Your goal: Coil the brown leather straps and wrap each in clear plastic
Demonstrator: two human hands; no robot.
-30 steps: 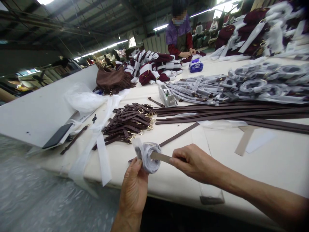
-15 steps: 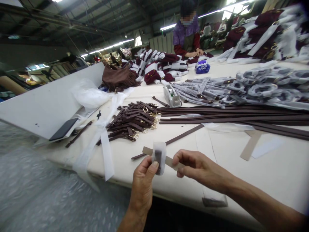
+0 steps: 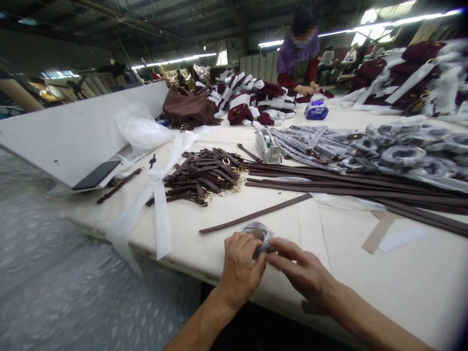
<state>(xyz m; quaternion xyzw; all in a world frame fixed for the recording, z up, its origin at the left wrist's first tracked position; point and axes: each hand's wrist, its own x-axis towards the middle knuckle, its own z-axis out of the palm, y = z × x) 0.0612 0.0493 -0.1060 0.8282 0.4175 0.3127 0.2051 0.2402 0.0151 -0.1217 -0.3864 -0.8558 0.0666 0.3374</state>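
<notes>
Close together near the table's front edge, both my hands are closed around a small wrapped bundle (image 3: 268,230) with a translucent whitish cover and dark material inside. My left hand (image 3: 239,263) grips its left side, and a piece of grey-brown strip (image 3: 258,233) shows just above those fingers. The fingers of my right hand (image 3: 303,273) pinch the bundle from the right. Much of it is hidden behind my fingers. Just beyond lies a single dark brown strap (image 3: 256,213), flat on the table.
Behind are a pile of short brown straps (image 3: 204,175) with gold clasps, a tape dispenser (image 3: 268,147), long straps (image 3: 351,187) and wrapped straps (image 3: 402,146). White paper strips (image 3: 161,219) hang over the front edge. A co-worker (image 3: 300,53) handles maroon items across the table.
My left hand has turned over and my hands have come together around the bundle, which was held upright with the grey-brown strip stretched across it. The camera view has shifted slightly.
</notes>
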